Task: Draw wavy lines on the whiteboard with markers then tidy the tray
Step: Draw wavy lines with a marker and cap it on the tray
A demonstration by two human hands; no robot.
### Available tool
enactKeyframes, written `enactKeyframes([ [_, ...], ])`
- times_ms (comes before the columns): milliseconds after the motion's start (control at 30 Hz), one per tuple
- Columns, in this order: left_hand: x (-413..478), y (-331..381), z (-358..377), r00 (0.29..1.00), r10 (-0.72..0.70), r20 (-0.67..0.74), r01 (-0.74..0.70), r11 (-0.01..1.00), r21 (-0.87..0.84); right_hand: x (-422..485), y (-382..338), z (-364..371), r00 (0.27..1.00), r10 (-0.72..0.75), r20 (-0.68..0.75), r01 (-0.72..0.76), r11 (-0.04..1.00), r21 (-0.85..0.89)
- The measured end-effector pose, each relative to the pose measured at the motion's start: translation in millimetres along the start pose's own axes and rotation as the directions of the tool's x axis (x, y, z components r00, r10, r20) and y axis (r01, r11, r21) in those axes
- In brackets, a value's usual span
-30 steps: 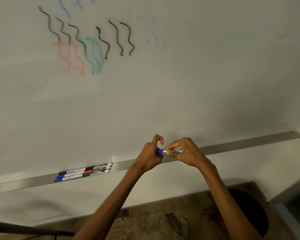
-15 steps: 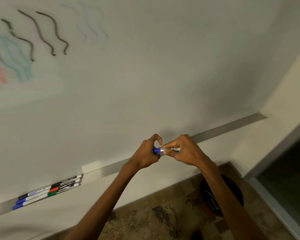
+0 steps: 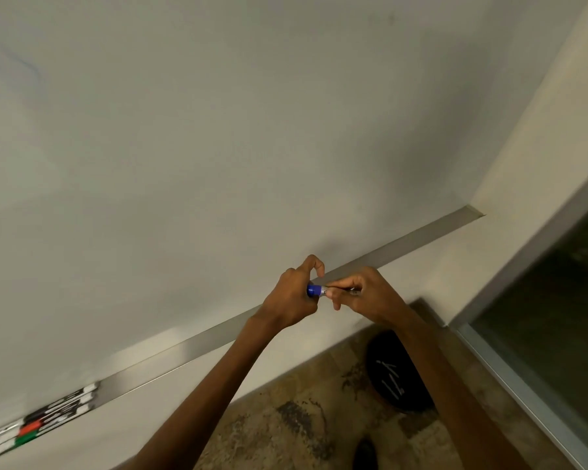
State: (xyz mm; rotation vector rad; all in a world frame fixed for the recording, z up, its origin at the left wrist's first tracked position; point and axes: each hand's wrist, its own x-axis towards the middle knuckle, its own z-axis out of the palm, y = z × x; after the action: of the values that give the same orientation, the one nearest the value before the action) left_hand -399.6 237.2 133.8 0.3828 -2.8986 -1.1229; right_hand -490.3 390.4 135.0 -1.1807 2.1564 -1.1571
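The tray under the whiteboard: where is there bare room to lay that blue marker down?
The tray shows bare along the stretch between the marker bundle at far left and the left hand, and again from the right hand to the tray's end at the wall corner. It is crowded only where the bundle lies. Both hands hold the blue marker.

Two forearms are shown bare along all of their visible length, the left forearm (image 3: 218, 385) and the right forearm (image 3: 438, 374). The left hand (image 3: 292, 300) and the right hand (image 3: 370, 300) are likewise uncovered. Slim wrists and long fingers are seen. A dark rounded shape (image 3: 364, 452) at the lower edge may be a shoe toe, though this cannot be told.
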Motion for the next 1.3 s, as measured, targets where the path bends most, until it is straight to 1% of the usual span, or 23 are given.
enactKeyframes([
  [67, 16.1, 4.0, 9.3, 0.999, -0.007, 0.048, 0.008, 1.0, -0.02, 0.9, 14.9, -9.9, 0.999, -0.018, -0.04, 0.016, 0.999, -0.035],
  [167, 37.9, 10.6, 27.2, 0.992, -0.019, 0.128, 0.025, 0.999, -0.048, 1.6, 41.2, -24.9, 0.997, 0.015, -0.073, -0.024, 0.992, -0.127],
  [267, 53.9, 12.7, 46.8, 0.987, -0.033, 0.155, 0.047, 0.995, -0.083, 0.2, 51.1, -37.8, 0.996, 0.041, -0.085, -0.061, 0.966, -0.25],
  [333, 67.2, 14.2, 59.2, 0.982, -0.038, 0.186, 0.053, 0.996, -0.075, -1.5, 58.3, -45.7, 0.994, 0.062, -0.086, -0.084, 0.955, -0.286],
  [367, 72.8, 14.6, 64.9, 0.978, -0.043, 0.206, 0.059, 0.996, -0.073, -2.1, 63.3, -49.9, 0.993, 0.093, -0.077, -0.111, 0.956, -0.273],
  [467, 88.9, 16.0, 83.2, 0.962, -0.044, 0.269, 0.064, 0.996, -0.066, -4.2, 84.1, -62.1, 0.979, 0.2, -0.026, -0.202, 0.969, -0.142],
  [500, 93.7, 15.8, 90.3, 0.953, -0.043, 0.299, 0.063, 0.997, -0.055, -4.5, 92.3, -65.5, 0.974, 0.226, -0.005, -0.224, 0.967, -0.124],
  [600, 104.1, 16.5, 114.8, 0.925, -0.063, 0.375, 0.062, 0.998, 0.016, -8.8, 122.2, -74.7, 0.942, 0.33, 0.058, -0.315, 0.932, -0.177],
  [667, 107.8, 16.4, 136.0, 0.931, -0.058, 0.359, 0.032, 0.996, 0.079, -14.1, 145.1, -81.6, 0.916, 0.399, 0.048, -0.379, 0.897, -0.228],
  [733, 110.8, 16.9, 158.9, 0.942, -0.05, 0.331, 0.017, 0.994, 0.104, -21.1, 166.4, -85.7, 0.877, 0.479, 0.017, -0.466, 0.86, -0.208],
  [800, 116.1, 18.4, 179.6, 0.943, -0.069, 0.324, 0.034, 0.993, 0.112, -26.6, 182.6, -86.5, 0.838, 0.544, 0.04, -0.529, 0.828, -0.185],
  [867, 123.3, 18.5, 196.7, 0.946, -0.052, 0.321, 0.009, 0.991, 0.135, -31.0, 203.0, -80.5, 0.819, 0.572, 0.047, -0.561, 0.815, -0.144],
  [933, 131.2, 17.0, 212.2, 0.95, -0.02, 0.312, -0.03, 0.987, 0.156, -36.3, 221.0, -72.6, 0.814, 0.581, 0.013, -0.58, 0.813, -0.055],
  [1033, 143.6, 14.5, 235.5, 0.948, -0.043, 0.315, -0.019, 0.981, 0.191, -43.9, 241.5, -65.7, 0.8, 0.599, -0.039, -0.599, 0.801, 0.017],
  [1100, 151.5, 14.4, 251.6, 0.941, -0.057, 0.333, -0.01, 0.98, 0.196, -49.1, 253.4, -64.2, 0.779, 0.625, -0.05, -0.624, 0.78, 0.039],
  [1233, 160.6, 19.9, 277.3, 0.916, -0.082, 0.393, 0.018, 0.986, 0.166, -61.3, 286.1, -59.2, 0.765, 0.638, -0.09, -0.639, 0.769, 0.018],
  [1300, 162.9, 21.1, 290.1, 0.913, -0.037, 0.407, -0.033, 0.986, 0.164, -67.3, 294.4, -60.0, 0.739, 0.671, -0.063, -0.672, 0.741, 0.002],
])
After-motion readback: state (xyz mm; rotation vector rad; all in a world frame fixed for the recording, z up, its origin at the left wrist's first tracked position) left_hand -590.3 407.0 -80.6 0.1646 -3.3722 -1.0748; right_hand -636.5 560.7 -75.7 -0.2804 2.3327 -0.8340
